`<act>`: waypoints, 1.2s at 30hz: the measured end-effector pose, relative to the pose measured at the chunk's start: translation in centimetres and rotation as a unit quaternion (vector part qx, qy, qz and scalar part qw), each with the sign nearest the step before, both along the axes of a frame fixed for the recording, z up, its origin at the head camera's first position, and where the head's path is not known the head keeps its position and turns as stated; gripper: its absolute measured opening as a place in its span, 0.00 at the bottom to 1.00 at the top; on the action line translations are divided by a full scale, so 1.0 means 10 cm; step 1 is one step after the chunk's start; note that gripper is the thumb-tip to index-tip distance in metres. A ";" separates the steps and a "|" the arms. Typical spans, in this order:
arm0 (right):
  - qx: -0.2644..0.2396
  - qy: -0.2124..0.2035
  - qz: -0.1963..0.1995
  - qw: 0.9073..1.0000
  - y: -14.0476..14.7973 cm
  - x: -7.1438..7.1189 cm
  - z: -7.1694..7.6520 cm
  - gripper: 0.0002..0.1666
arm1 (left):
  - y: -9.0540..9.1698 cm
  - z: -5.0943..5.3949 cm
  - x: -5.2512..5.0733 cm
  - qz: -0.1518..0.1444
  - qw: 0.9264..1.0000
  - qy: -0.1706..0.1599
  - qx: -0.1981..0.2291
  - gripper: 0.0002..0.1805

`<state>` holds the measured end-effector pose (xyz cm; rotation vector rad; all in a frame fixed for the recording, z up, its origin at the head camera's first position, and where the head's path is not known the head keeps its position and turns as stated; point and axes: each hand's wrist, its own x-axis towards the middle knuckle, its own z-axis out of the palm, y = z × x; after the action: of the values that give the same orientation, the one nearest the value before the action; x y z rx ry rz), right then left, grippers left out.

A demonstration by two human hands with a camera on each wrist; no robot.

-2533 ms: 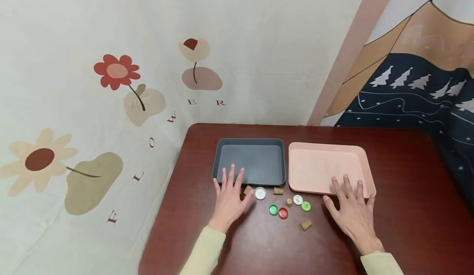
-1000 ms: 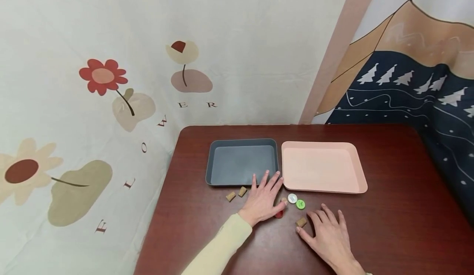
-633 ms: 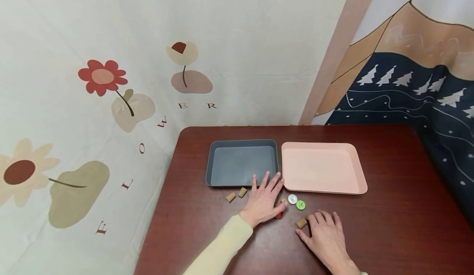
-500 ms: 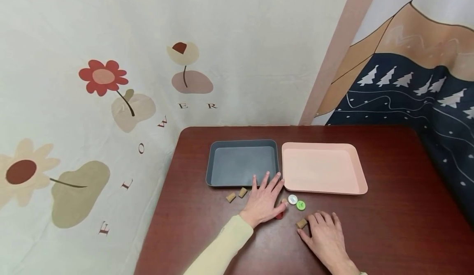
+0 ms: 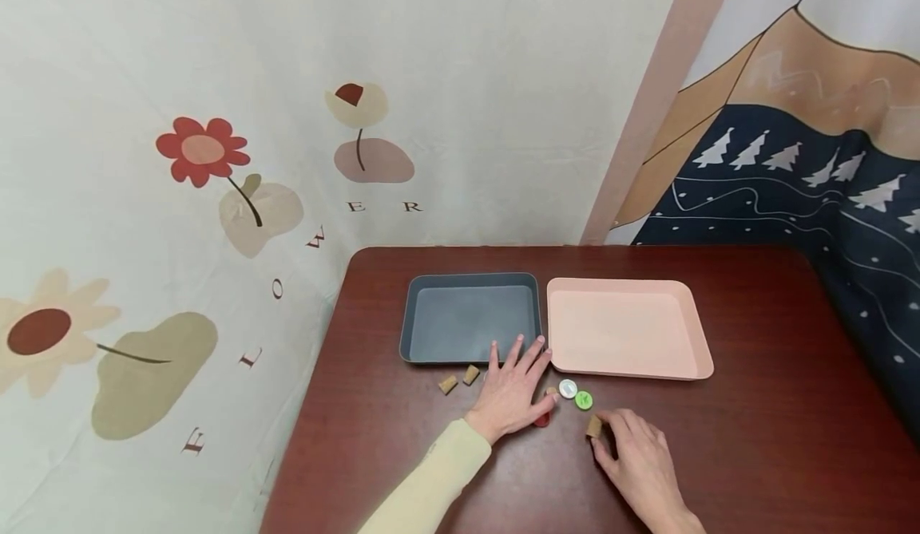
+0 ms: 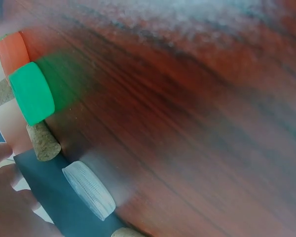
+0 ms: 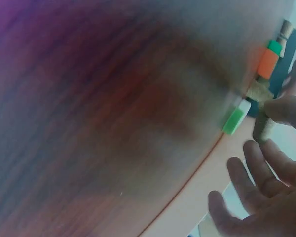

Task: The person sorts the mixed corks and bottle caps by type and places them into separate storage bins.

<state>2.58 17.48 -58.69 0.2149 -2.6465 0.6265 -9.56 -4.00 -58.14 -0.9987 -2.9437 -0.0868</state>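
My right hand (image 5: 640, 462) pinches a cork (image 5: 593, 426) between thumb and forefinger; in the right wrist view the same cork (image 7: 262, 123) is between the fingertips. My left hand (image 5: 509, 394), fingers spread, is over the near right corner of the dark tray (image 5: 470, 318). Beneath or beside it are a red cap (image 5: 542, 420) and a partly covered cork (image 5: 552, 391). The left wrist view shows a green cap (image 6: 33, 94) and a clear-white cap (image 6: 90, 190), which the hand mostly hides from the head view.
A pink tray (image 5: 625, 328) stands right of the dark one. Two corks, one at the left (image 5: 448, 384) and one beside it (image 5: 470, 374), lie before the dark tray. A white cap (image 5: 568, 389) and a bright green cap (image 5: 584, 400) lie before the pink tray.
My right hand came down from the pink tray to the cork, closed on it and turned it more upright. My left hand moved right from the dark tray's left side, then stayed still.
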 end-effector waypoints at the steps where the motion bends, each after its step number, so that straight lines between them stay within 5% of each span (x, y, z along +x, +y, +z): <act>1: -0.013 0.006 0.001 1.000 0.02 -0.01 0.01 0.24 | 0.00 0.00 0.00 0.000 1.000 -0.001 0.000 0.39; 22: -0.142 0.057 -0.048 0.987 0.23 -0.40 0.36 0.28 | 0.01 -0.01 0.00 0.006 1.000 -0.013 0.005 0.38; 36: -0.173 0.009 -0.060 0.983 0.36 -0.99 0.37 0.23 | 0.00 -0.02 0.00 0.008 1.000 -0.024 0.012 0.38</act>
<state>-7.35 21.08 -55.01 -0.0413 -2.4603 1.0192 -9.54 -4.04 -58.32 -0.9828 -2.9860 -0.1472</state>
